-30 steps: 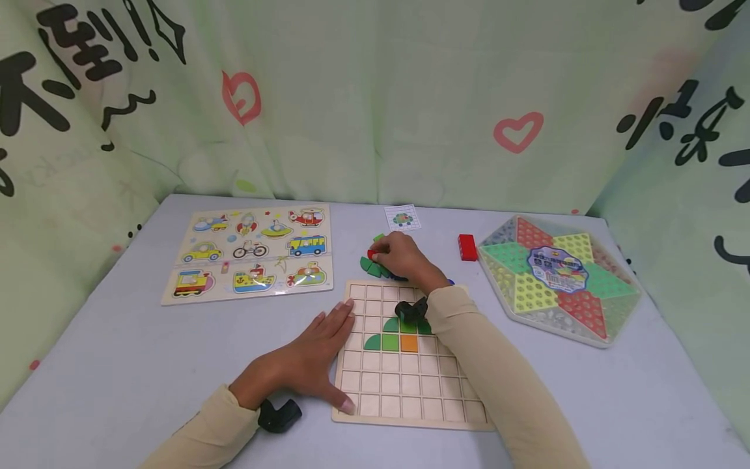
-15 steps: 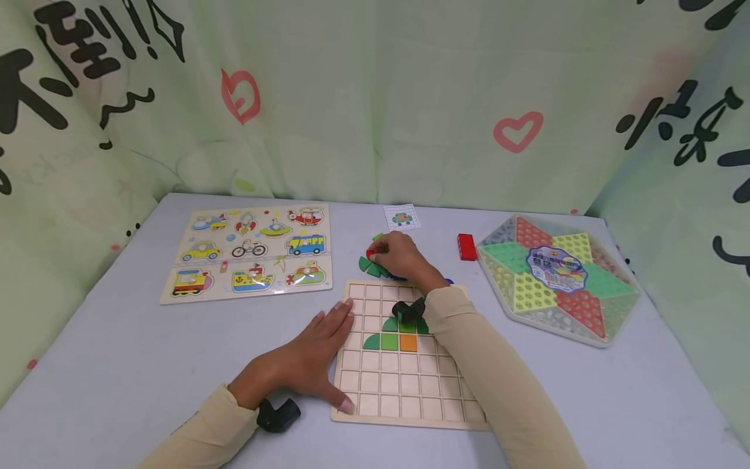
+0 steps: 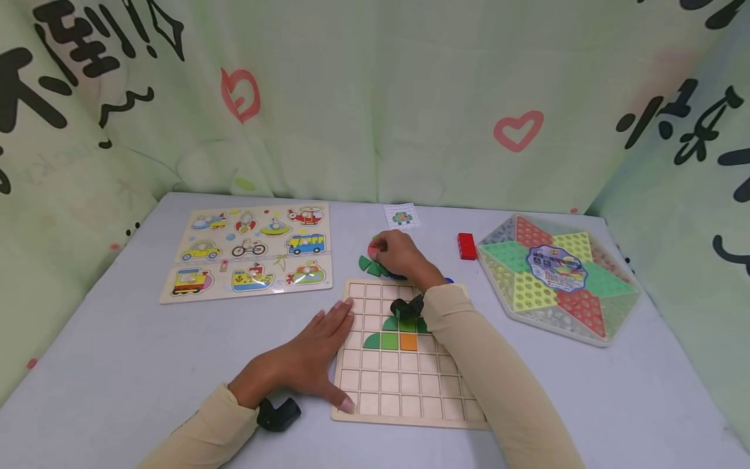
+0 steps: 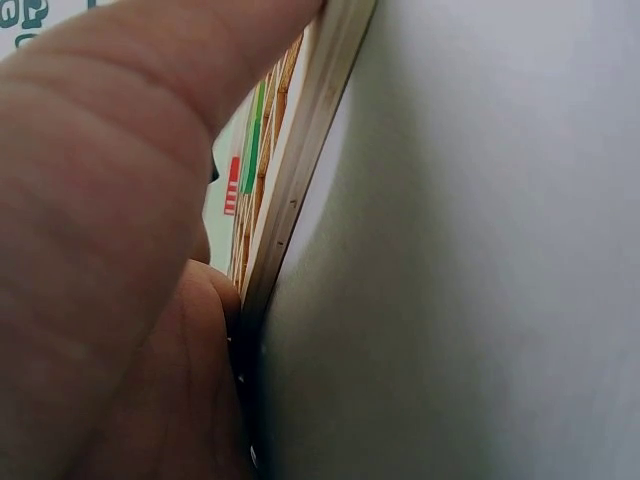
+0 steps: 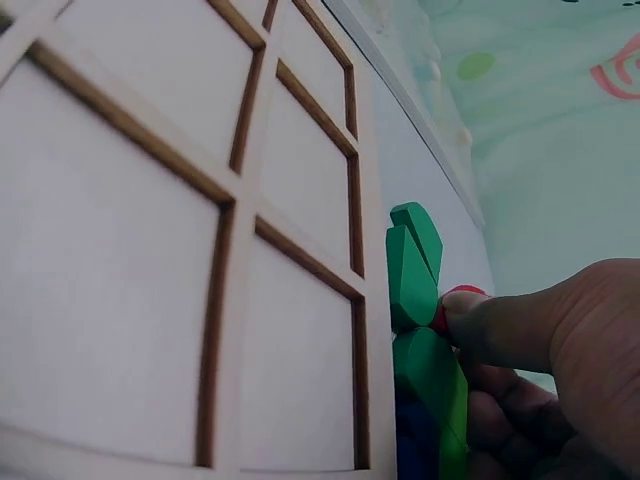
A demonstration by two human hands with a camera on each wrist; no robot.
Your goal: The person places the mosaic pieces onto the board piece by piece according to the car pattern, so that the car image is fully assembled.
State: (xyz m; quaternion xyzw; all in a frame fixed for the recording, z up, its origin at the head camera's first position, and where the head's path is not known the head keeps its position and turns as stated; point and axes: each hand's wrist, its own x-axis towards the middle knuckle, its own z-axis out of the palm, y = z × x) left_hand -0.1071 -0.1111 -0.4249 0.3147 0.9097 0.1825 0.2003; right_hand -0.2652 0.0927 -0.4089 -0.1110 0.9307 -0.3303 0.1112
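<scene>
My left hand (image 3: 307, 358) rests along the left edge of a wooden grid board (image 3: 390, 383), fingers straight and thumb on its lower corner. Green pieces (image 3: 389, 342) and an orange square (image 3: 408, 342) sit in some of its cells. Beyond the far edge, my right hand (image 3: 404, 254) pinches a small red block (image 3: 372, 251) between thumb and fingers. In the right wrist view the thumb covers much of this red block (image 5: 468, 289). Dark green rounded blocks (image 5: 412, 280) lie beside it, with a light green one (image 5: 455, 420) and a blue one (image 5: 415, 435) under the fingers.
A picture card (image 3: 402, 217) lies at the back. Red blocks (image 3: 467, 247) stand to its right, next to a hexagonal checkers board (image 3: 556, 280). On the left is a vehicle puzzle board (image 3: 249, 254). A curtain (image 3: 375, 98) hangs behind the table.
The red block has tilted slightly in my right fingers and its face now looks paler. My right wrist has shifted a little to the left. The left hand stays put.
</scene>
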